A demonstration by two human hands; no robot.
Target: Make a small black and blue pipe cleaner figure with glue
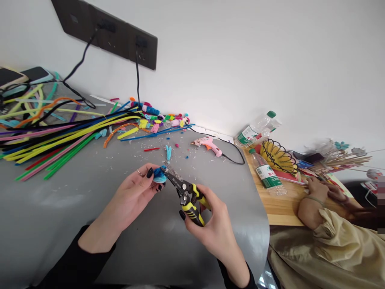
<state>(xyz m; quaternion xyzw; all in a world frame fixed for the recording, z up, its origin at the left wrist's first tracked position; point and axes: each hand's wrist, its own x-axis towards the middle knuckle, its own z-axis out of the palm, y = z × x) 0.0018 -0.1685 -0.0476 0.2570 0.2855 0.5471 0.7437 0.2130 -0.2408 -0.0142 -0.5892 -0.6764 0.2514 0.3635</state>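
Observation:
My left hand (136, 190) pinches a small blue pipe-cleaner piece (159, 175) between thumb and fingertips, just above the grey table (60, 208). My right hand (212, 222) is wrapped round the yellow-and-black handles of a pair of pliers (187, 195). The pliers' metal jaws point up and left and meet the blue piece at my left fingertips. Both hands are near the middle of the table, close to its front edge.
A heap of long coloured pipe cleaners (57, 134) covers the left of the table, with small cut bits (156, 122) by the wall. A pink glue gun (209, 145) lies beyond my hands. At the right, another person's hands (319, 192) rest on a wooden table with bottles (266, 172) and a wire basket (278, 156).

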